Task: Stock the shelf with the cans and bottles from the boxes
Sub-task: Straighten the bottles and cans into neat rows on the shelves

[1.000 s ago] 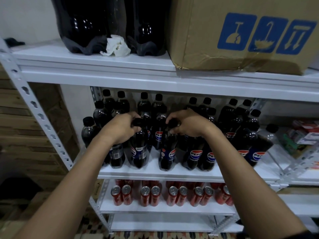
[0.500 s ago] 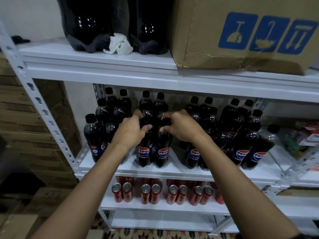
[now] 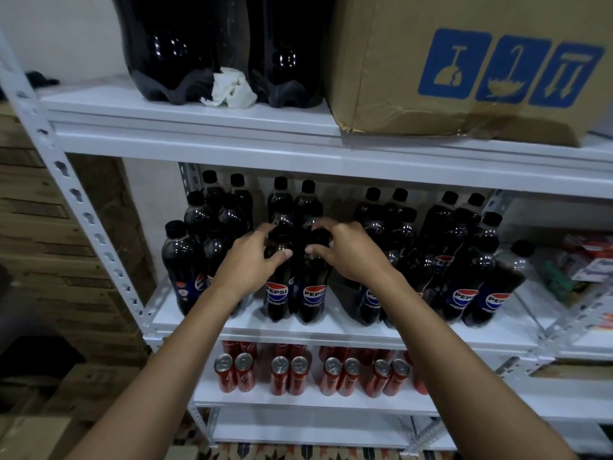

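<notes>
Left hand (image 3: 247,265) curled around neck of left front Pepsi bottle (image 3: 278,287); right hand (image 3: 348,252) curled around neck of adjacent right front Pepsi bottle (image 3: 313,287). Both bottles upright, touching, at front edge of middle shelf (image 3: 331,330). Red cans (image 3: 298,375) on shelf below. Cardboard box (image 3: 464,68) on top shelf.

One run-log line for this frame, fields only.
left hand: grips left front Pepsi bottle | right hand: grips right front Pepsi bottle | both upright on middle shelf

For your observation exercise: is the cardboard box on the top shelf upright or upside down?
Upside down: the blue handling symbols on the cardboard box (glass, umbrella, arrows) are all inverted, arrows pointing down.
</notes>
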